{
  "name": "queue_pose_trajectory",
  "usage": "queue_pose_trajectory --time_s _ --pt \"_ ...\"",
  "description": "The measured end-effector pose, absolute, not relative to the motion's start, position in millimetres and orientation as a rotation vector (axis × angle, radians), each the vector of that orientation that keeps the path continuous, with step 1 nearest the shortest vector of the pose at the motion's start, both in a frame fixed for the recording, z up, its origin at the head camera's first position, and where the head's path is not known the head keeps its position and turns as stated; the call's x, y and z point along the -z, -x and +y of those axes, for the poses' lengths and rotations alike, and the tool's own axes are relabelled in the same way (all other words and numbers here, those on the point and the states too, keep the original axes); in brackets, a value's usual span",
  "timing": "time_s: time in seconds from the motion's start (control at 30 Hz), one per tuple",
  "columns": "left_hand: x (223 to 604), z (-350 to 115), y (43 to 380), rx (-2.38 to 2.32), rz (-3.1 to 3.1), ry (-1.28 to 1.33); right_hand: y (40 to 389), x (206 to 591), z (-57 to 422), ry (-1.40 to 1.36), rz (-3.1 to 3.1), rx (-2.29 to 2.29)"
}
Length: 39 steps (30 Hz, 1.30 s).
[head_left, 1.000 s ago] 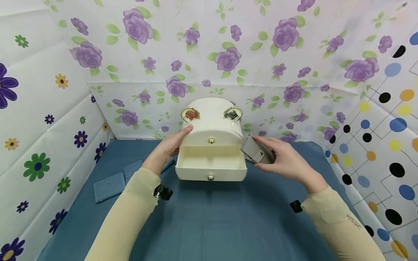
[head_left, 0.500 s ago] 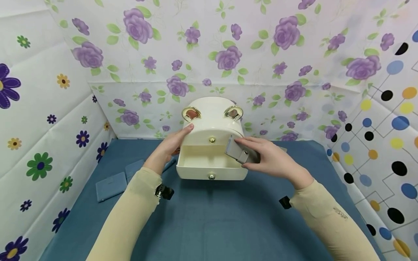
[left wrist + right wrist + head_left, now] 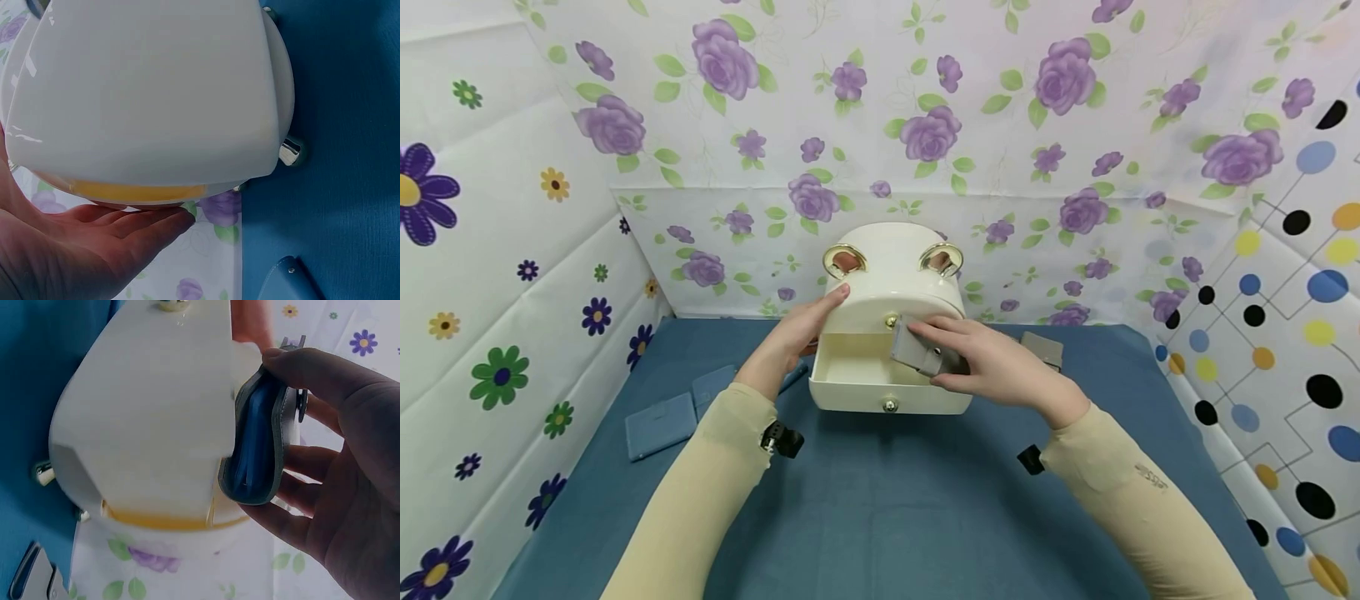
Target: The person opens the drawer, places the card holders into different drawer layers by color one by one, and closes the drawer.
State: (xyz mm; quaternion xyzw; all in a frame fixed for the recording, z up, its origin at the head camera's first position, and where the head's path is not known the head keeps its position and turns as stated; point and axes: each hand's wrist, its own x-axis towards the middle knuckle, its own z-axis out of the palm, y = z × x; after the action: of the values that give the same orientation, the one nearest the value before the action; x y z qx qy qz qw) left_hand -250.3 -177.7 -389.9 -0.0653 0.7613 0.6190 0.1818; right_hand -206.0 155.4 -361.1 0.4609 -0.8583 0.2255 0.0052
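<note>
Nearest, two pale yellow sleeves [image 3: 700, 492] reached across the blue-covered desk [image 3: 880, 508], each with a small black device [image 3: 782, 439] at the wrist. To the left, a flat blue case [image 3: 661, 426] lay on the cloth, with another blue case [image 3: 712, 387] just behind it, partly hidden by the arm. Ahead, the lower drawer [image 3: 861, 398] of a cream box [image 3: 891, 279] stood pulled out, a round metal knob [image 3: 890, 406] on its front. Of the two hands, the right hand [image 3: 1000, 367] gripped a grey case [image 3: 916, 347] between thumb and fingers, tilted over the right part of that drawer; the left hand [image 3: 793, 333] rested against the box's left side, its fingers extended. Higher up, two gold-rimmed ears [image 3: 941, 260] flanked the rounded top. Farther right, a second grey case [image 3: 1043, 347] lay behind the right hand, and beyond everything hung a purple-flowered sheet [image 3: 805, 108].
</note>
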Motion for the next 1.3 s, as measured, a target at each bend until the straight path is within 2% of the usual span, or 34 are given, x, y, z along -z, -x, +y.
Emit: queue_pose_trajectory --time_s 0.5,1.3 --pt "393.7 -176.5 252.5 -1.739 2.164 0.204 208.1 353.9 121.3 -1.56 -2.569 -0.564" --pt "393.9 -176.8 252.0 -1.764 2.152 0.2 206.6 356.2 95.8 -1.724 -2.589 -0.447"
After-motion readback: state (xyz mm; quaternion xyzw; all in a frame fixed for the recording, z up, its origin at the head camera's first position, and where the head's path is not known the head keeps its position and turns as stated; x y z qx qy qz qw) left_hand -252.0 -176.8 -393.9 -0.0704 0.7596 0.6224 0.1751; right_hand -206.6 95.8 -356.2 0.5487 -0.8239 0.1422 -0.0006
